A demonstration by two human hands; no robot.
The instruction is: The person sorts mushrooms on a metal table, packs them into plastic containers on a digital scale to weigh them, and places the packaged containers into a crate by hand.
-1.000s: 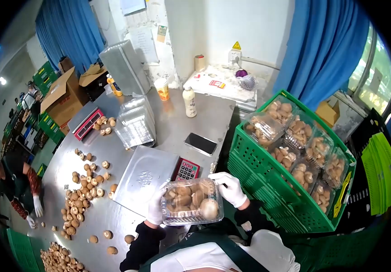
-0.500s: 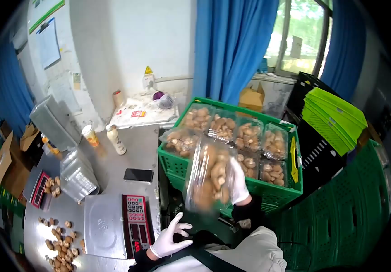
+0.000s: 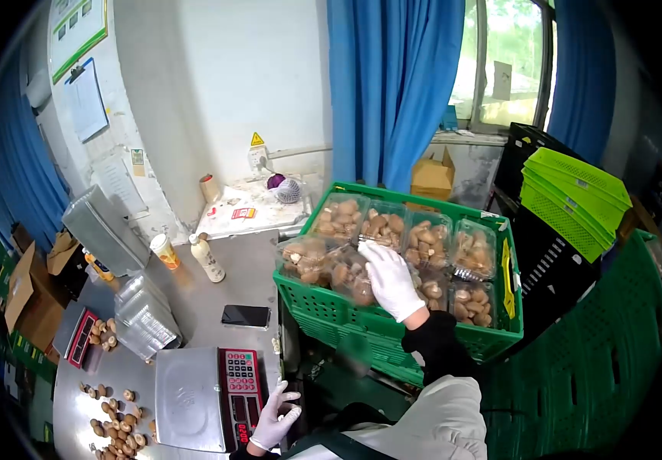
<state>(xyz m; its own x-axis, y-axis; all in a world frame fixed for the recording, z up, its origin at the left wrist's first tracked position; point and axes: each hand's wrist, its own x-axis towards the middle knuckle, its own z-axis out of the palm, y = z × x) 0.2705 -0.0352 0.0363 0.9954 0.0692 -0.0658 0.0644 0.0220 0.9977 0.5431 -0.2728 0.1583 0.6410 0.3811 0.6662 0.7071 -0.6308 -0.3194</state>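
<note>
My right hand (image 3: 394, 282), in a white glove, is closed on the right side of a clear plastic box of mushrooms (image 3: 351, 277). That box sits in the front row of the green crate (image 3: 331, 303), beside another mushroom box (image 3: 303, 259); my palm and fingers hide part of it. More filled boxes stand around it, among them one at the back right (image 3: 473, 250). My left hand (image 3: 275, 418), gloved too, is empty with fingers apart and slightly curled, just right of the digital scale (image 3: 193, 400). Nothing lies on the scale's plate.
Loose mushrooms (image 3: 120, 429) lie on the metal table (image 3: 200, 310), left of the scale. A phone (image 3: 246, 316), a white bottle (image 3: 206, 258), a cup (image 3: 164, 251) and nested plastic boxes (image 3: 147, 318) stand there too. Light-green baskets (image 3: 572, 203) are stacked at right.
My right hand has carried the mushroom box away from me and down into the crate's front row. My left hand has shifted slightly down, close to the scale. The view has shifted a little.
</note>
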